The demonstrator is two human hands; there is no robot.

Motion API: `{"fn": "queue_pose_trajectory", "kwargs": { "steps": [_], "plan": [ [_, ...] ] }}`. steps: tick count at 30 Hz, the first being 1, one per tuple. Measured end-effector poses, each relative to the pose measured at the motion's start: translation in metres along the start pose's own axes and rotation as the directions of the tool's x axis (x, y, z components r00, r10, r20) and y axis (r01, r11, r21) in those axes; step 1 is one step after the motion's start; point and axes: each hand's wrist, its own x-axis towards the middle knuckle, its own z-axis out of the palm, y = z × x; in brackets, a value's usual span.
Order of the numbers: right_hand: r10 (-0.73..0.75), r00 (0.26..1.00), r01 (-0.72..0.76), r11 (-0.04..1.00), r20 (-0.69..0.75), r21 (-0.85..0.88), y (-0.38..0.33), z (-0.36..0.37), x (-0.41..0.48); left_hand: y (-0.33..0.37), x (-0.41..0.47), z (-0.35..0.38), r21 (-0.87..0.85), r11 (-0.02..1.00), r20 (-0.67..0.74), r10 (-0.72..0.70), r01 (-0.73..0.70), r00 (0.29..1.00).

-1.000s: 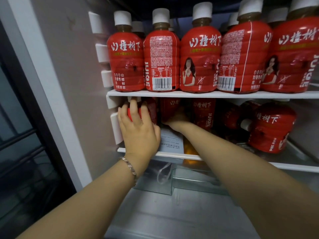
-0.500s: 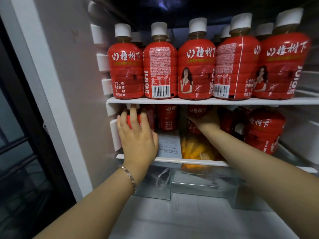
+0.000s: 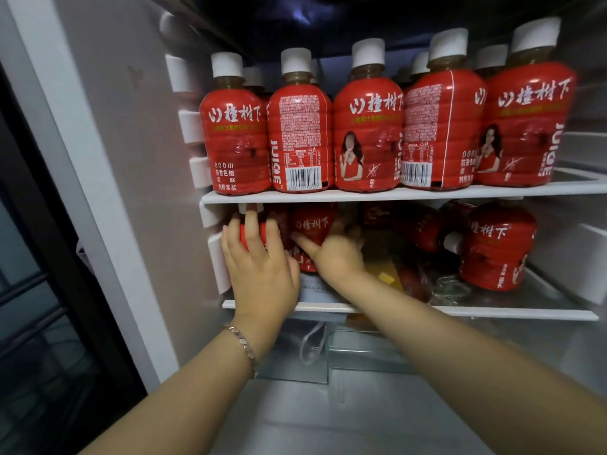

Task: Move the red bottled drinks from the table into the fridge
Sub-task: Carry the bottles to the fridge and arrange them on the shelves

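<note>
- Left hand (image 3: 259, 270) is resting on the far-left red plastic bottle with the white cap (image 3: 250, 236). Its fingers are spread fairly straight up the front, so it's pressing rather than wrapping. The thumb is hidden.
- Right hand (image 3: 335, 254) is gripping the second red-labelled juice bottle (image 3: 312, 226) just beside it, with the thumb lying across the front and the fingers going round the far side.
- Both bottles are already sitting in the fridge on the lower white fridge shelf (image 3: 492, 312), tucked at the left wall. They're looking upright, though the hands are covering their bases.
- I'm guessing the step is snugging these 2 into the corner.
- To do that well I'd be sliding them along the shelf, not lifting, because the upper white shelf (image 3: 361, 194) is sitting right above the caps.
- The left hand bracing bottle 1 while bottle 2 is getting nudged in seems smart to me.
- I'd be watching the tipped red bottle (image 3: 427, 231) lying on its side further right.
- The white paper sheet (image 3: 315, 290) lying under the hands could be bunching up too.
- The row of red bottles (image 3: 368, 133) is filling the upper shelf, so I'm leaving that alone.
</note>
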Motion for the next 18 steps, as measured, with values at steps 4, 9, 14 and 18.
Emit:
{"fn": "queue_pose_trajectory", "kwargs": {
  "steps": [4,9,14,18],
  "plan": [
    [0.005,0.998,0.002,0.996,0.065,-0.094,-0.004,-0.009,0.001,-0.001,0.002,-0.002,0.013,1.000,0.017,-0.006,0.005,1.000],
    [-0.021,0.986,0.039,0.993,0.167,-0.110,-0.005,-0.011,0.005,0.000,0.005,-0.006,0.025,0.999,0.115,-0.039,0.036,0.993],
    [-0.005,0.985,0.030,0.989,0.170,-0.142,0.011,-0.028,-0.026,0.011,0.009,-0.039,0.038,0.998,0.321,-0.064,0.055,0.945],
    [-0.071,0.995,0.083,0.983,0.077,-0.164,0.021,-0.052,-0.089,0.032,-0.013,-0.089,-0.013,0.985,0.438,-0.146,0.169,0.887]
  ]
}}
